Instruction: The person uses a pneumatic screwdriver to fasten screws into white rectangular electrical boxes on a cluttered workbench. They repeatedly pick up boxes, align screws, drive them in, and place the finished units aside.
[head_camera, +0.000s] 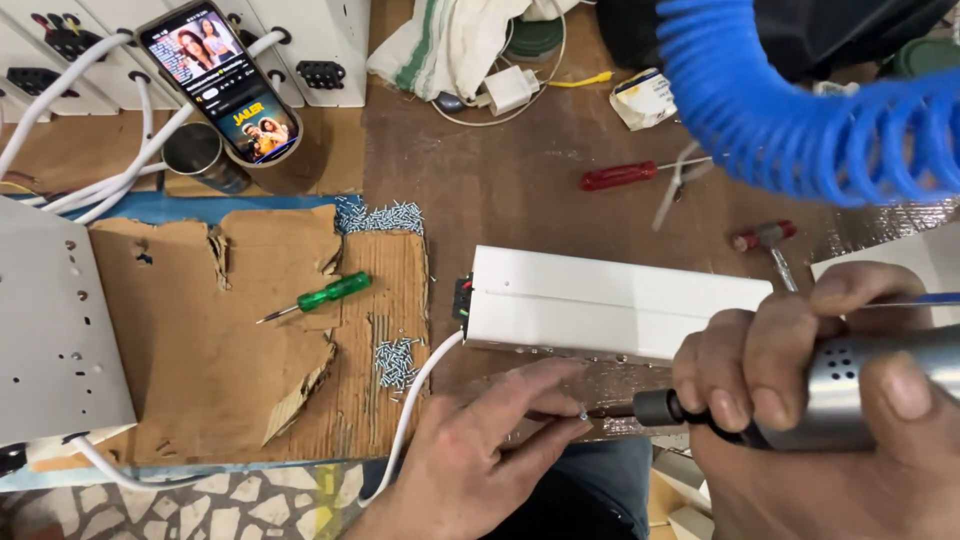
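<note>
My right hand (800, 400) grips a silver pneumatic screwdriver (850, 385) held sideways, its black tip pointing left. My left hand (490, 450) pinches a small screw (583, 412) right at that tip, near the front edge of a long white metal box (600, 300). The box lies on the brown bench with a white cable (420, 385) leaving its left end. A blue coiled air hose (800, 110) hangs across the upper right.
Piles of small screws (395, 360) lie on torn cardboard (250, 320) with a green screwdriver (320, 297). A red screwdriver (630, 175), a phone in a steel cup (225, 85), a grey perforated panel (55, 330) and white boxes (310, 45) surround the area.
</note>
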